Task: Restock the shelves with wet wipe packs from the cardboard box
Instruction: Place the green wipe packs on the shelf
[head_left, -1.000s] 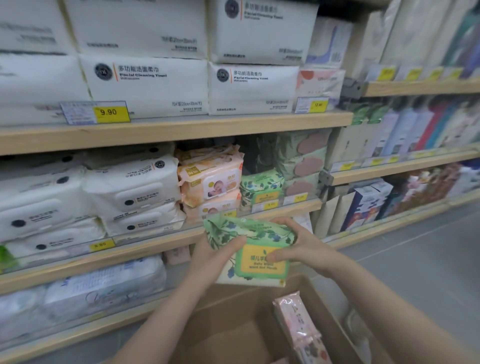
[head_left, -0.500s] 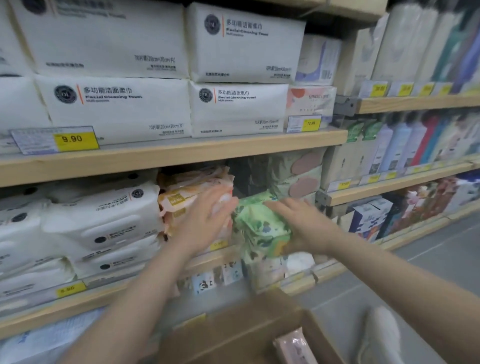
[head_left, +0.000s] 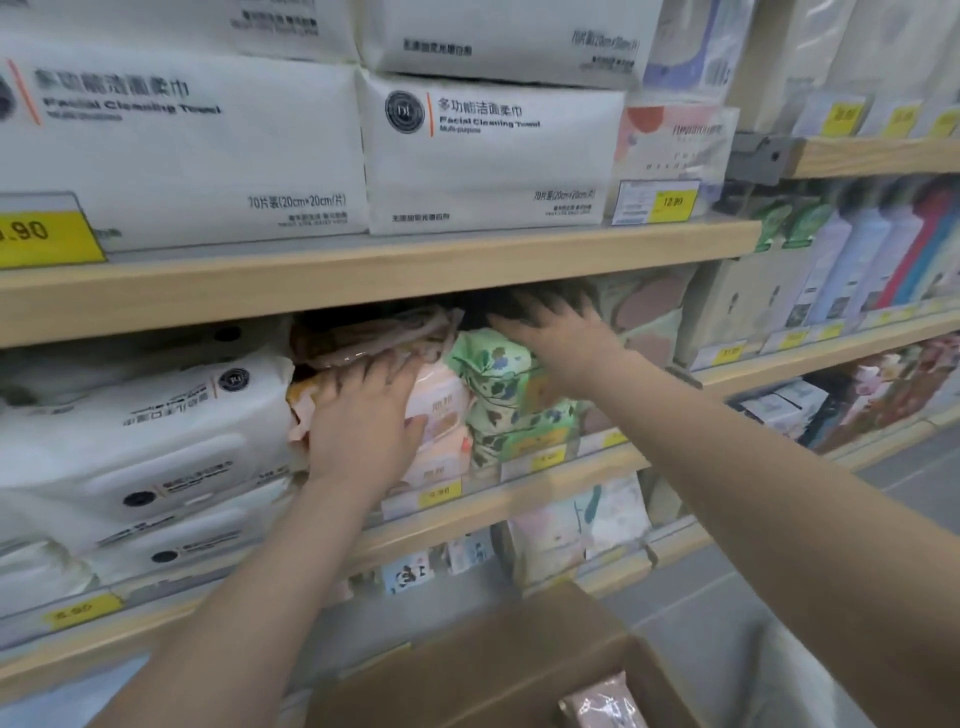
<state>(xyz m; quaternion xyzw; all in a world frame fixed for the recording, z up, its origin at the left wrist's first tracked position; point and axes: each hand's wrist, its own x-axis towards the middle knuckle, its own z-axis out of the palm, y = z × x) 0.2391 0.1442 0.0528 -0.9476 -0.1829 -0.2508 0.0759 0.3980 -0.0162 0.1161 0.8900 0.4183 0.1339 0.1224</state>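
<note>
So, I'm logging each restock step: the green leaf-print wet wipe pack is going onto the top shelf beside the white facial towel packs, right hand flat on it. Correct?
Not quite. The green leaf-print wet wipe pack sits on the middle shelf, one level below the white facial towel packs, next to peach-coloured wipe packs. The head view shows it. The right hand does lie flat on it.

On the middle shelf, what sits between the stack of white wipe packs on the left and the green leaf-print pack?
In the head view, a stack of peach-orange baby wipe packs fills that stretch, with the left hand resting flat on it.
</note>
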